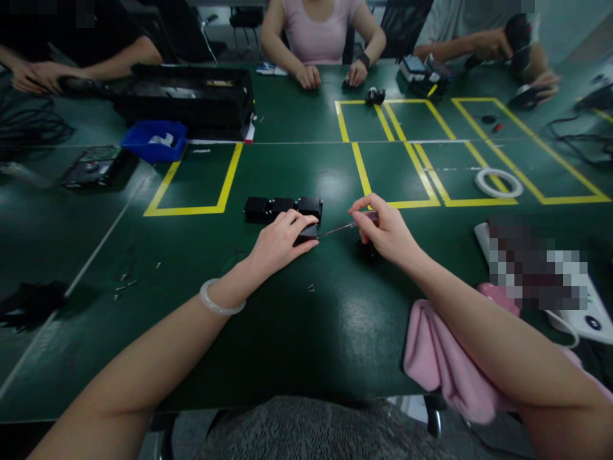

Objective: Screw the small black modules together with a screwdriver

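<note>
My left hand is closed on a small black block, pressing it against the green table. In my right hand is a screwdriver with a translucent handle, held almost level. Its thin shaft points left, and the tip meets the right end of the block, though the exact contact is too small to make out. Just beyond my left hand stands a row of black box-shaped parts. A dark object lies beneath my right hand, partly hidden. Several small screws are scattered nearer to me.
A pink cloth hangs over the front edge under my right forearm. To the right are a white power strip and a tape roll. A blue bin and a long black case stand at the far left. Co-workers sit opposite.
</note>
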Demonstrator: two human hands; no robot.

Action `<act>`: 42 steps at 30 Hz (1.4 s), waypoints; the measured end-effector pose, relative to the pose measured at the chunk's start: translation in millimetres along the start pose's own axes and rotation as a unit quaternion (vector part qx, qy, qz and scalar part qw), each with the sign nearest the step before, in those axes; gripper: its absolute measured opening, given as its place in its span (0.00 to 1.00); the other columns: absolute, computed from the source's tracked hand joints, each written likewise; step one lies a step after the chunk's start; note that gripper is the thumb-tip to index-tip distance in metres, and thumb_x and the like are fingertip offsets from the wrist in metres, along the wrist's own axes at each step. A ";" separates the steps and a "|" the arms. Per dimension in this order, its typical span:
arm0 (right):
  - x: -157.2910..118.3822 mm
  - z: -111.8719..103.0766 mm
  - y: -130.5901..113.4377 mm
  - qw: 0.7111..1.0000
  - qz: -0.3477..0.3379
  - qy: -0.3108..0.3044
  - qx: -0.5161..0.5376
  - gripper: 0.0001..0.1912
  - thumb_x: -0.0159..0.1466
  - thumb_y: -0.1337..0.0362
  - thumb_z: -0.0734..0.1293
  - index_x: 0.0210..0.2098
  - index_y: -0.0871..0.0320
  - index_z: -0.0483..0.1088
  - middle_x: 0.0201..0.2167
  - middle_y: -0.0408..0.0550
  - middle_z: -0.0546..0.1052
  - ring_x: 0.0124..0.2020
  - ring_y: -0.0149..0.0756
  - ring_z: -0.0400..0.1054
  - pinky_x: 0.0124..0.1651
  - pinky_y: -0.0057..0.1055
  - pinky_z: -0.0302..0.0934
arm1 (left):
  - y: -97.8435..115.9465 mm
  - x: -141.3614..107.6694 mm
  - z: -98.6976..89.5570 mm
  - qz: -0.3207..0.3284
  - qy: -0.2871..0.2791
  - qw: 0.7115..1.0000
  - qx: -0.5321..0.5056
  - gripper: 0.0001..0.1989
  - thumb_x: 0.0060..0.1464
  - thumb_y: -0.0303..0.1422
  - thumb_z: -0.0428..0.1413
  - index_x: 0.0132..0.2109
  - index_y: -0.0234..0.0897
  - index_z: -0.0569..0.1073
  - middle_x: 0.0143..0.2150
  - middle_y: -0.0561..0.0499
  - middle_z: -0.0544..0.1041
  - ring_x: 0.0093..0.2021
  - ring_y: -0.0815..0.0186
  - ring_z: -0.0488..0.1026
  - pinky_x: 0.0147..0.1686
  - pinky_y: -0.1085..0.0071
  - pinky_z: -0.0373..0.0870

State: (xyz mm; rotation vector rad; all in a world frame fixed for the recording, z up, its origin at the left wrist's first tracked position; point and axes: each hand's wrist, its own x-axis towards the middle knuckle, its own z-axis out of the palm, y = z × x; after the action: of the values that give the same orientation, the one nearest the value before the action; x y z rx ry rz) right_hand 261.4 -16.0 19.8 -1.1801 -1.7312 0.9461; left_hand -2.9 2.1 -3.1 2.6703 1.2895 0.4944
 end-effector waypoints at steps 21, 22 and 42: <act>0.2 0.0 -0.8 1.000 -0.005 0.012 0.009 0.07 0.73 0.58 0.66 0.47 0.52 0.65 0.21 0.33 0.66 0.19 0.30 0.64 0.28 0.31 0.56 | 0.0 0.2 0.4 -0.002 -0.002 1.000 0.000 0.21 0.68 0.40 0.61 0.64 0.42 0.71 0.57 0.43 0.76 0.57 0.51 0.74 0.51 0.58 0.76; 0.5 -0.5 -1.4 1.000 0.002 0.006 0.005 0.07 0.73 0.57 0.66 0.46 0.52 0.66 0.19 0.33 0.66 0.19 0.30 0.63 0.27 0.31 0.55 | 0.2 0.1 0.2 -0.002 -0.002 1.000 0.000 0.21 0.68 0.40 0.61 0.64 0.42 0.71 0.57 0.43 0.76 0.57 0.51 0.74 0.51 0.58 0.76; -0.4 1.1 -0.3 1.000 -0.005 0.010 0.015 0.07 0.73 0.60 0.65 0.49 0.52 0.64 0.22 0.33 0.65 0.19 0.29 0.63 0.26 0.31 0.55 | -0.1 0.2 0.5 0.004 0.003 1.000 0.005 0.20 0.68 0.41 0.60 0.63 0.43 0.71 0.56 0.44 0.75 0.57 0.52 0.73 0.53 0.58 0.75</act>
State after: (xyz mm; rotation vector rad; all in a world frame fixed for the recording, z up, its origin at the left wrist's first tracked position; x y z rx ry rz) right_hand 260.4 -16.5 19.6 -1.1571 -1.7007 0.9474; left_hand -2.8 2.3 -3.6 2.6854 1.2875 0.4989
